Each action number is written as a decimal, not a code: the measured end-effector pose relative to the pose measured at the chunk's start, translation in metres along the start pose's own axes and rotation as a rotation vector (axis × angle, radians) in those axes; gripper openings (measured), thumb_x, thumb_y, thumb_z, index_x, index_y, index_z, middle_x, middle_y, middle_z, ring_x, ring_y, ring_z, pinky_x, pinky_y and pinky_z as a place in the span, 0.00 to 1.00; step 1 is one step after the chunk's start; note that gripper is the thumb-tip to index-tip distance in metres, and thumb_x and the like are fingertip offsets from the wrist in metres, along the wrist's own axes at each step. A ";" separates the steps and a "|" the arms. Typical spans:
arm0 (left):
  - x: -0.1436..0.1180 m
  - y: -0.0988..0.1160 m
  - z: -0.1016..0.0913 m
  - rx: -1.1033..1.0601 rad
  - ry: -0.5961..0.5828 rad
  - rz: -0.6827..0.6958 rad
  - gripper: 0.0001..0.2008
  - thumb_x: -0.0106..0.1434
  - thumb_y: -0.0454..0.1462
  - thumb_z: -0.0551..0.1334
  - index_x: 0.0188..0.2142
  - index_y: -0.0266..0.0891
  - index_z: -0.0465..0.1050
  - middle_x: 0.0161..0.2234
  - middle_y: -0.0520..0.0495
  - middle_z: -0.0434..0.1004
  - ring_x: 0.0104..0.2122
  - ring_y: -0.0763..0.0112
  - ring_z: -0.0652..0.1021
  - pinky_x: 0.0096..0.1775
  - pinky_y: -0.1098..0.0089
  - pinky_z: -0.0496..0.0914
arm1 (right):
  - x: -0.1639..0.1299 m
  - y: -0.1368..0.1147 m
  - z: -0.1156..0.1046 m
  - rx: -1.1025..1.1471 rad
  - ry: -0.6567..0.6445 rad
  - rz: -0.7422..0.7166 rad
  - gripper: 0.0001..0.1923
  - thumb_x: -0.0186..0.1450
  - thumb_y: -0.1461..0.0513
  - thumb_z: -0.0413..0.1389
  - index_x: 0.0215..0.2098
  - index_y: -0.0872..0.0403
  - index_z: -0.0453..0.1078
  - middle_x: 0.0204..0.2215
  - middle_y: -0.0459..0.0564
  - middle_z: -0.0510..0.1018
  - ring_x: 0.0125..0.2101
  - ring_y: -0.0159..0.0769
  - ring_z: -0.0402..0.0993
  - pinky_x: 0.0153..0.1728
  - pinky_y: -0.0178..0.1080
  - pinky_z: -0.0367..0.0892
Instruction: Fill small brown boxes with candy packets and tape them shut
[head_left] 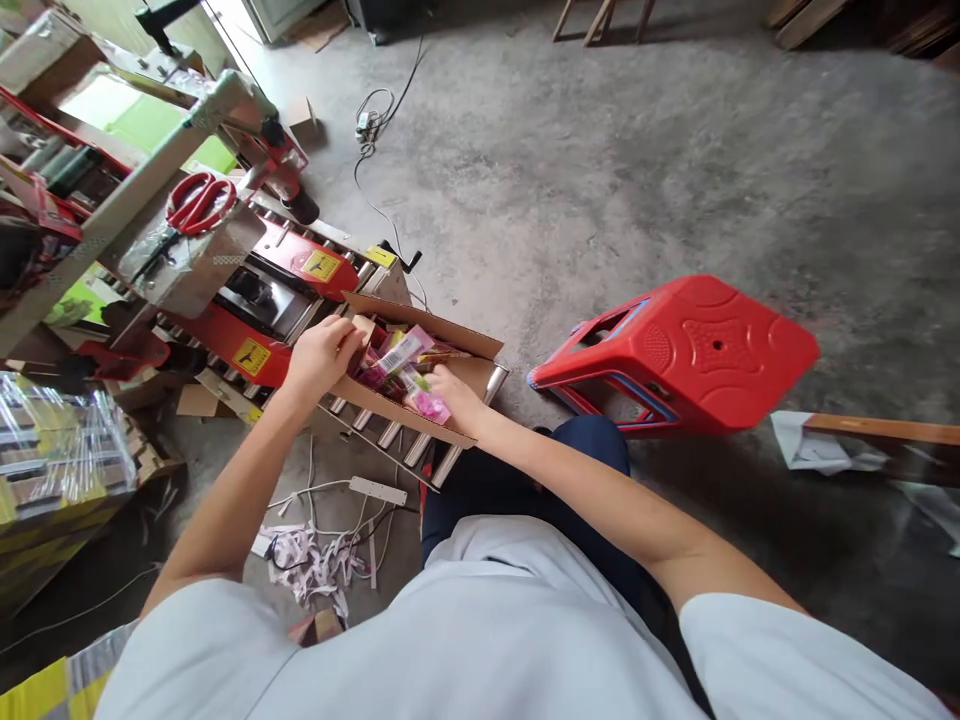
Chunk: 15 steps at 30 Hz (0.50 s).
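An open cardboard box [484,345] with its long side flaps folded outward rests on the roller conveyor [448,465] in front of me. Inside lie several pink and white plastic packets [397,355], one showing a barcode. At the box's left end, my left hand [322,355] is closed with curled fingers on the cardboard edge. My right hand [457,400] reaches over the near flap into the box. Its fingers are drawn together against a pink packet [427,403], and their tips are partly hidden among the packets.
Left stands a red carton-sealing machine [217,345] with yellow warning labels; red-handled scissors [199,205] lie on it. A red plastic stool [720,350] is to the right. Below the conveyor are a power strip [379,490], cables and paper scraps [319,560]. A wrapped stack [60,470] stands left.
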<state>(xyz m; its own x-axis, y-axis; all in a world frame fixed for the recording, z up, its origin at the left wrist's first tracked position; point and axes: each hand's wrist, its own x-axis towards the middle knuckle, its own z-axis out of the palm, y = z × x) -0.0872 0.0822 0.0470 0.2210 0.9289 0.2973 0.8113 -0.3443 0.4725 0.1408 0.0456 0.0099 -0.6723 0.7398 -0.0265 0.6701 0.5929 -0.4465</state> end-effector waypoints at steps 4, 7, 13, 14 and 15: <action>0.004 -0.002 0.011 0.120 -0.094 -0.098 0.16 0.68 0.41 0.54 0.23 0.42 0.59 0.22 0.50 0.64 0.25 0.69 0.64 0.30 0.69 0.54 | -0.019 0.006 -0.024 0.133 0.045 -0.152 0.08 0.72 0.61 0.54 0.46 0.56 0.72 0.45 0.54 0.76 0.47 0.38 0.71 0.51 0.39 0.67; 0.002 -0.005 0.016 0.081 -0.061 -0.162 0.16 0.68 0.40 0.55 0.23 0.41 0.58 0.21 0.52 0.62 0.24 0.71 0.62 0.29 0.69 0.53 | -0.036 0.017 -0.048 0.129 0.082 -0.322 0.11 0.72 0.66 0.51 0.49 0.55 0.72 0.49 0.55 0.74 0.51 0.41 0.70 0.53 0.42 0.68; -0.023 0.003 -0.004 -0.315 0.024 -0.204 0.20 0.69 0.47 0.52 0.30 0.38 0.74 0.26 0.49 0.73 0.28 0.70 0.72 0.34 0.70 0.65 | -0.050 0.025 -0.070 0.056 0.303 -0.214 0.14 0.64 0.75 0.45 0.33 0.55 0.69 0.39 0.54 0.73 0.41 0.40 0.72 0.43 0.39 0.68; -0.029 0.006 -0.012 -0.376 -0.010 -0.155 0.23 0.70 0.51 0.51 0.36 0.38 0.77 0.31 0.46 0.78 0.33 0.67 0.76 0.37 0.69 0.68 | -0.047 0.022 -0.071 0.095 0.354 -0.203 0.13 0.63 0.74 0.46 0.36 0.55 0.69 0.39 0.54 0.73 0.41 0.39 0.72 0.43 0.39 0.68; -0.035 0.009 -0.020 -0.409 -0.065 -0.097 0.26 0.68 0.55 0.53 0.42 0.38 0.78 0.38 0.43 0.80 0.38 0.63 0.78 0.41 0.67 0.70 | -0.042 0.019 -0.070 0.120 0.388 -0.206 0.13 0.64 0.73 0.47 0.40 0.55 0.69 0.41 0.54 0.73 0.43 0.40 0.72 0.44 0.39 0.67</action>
<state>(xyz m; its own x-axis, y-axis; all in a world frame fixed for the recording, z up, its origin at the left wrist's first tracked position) -0.0984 0.0440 0.0570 0.1980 0.9619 0.1884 0.5516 -0.2682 0.7898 0.2039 0.0476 0.0654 -0.6048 0.6883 0.4004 0.4780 0.7160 -0.5088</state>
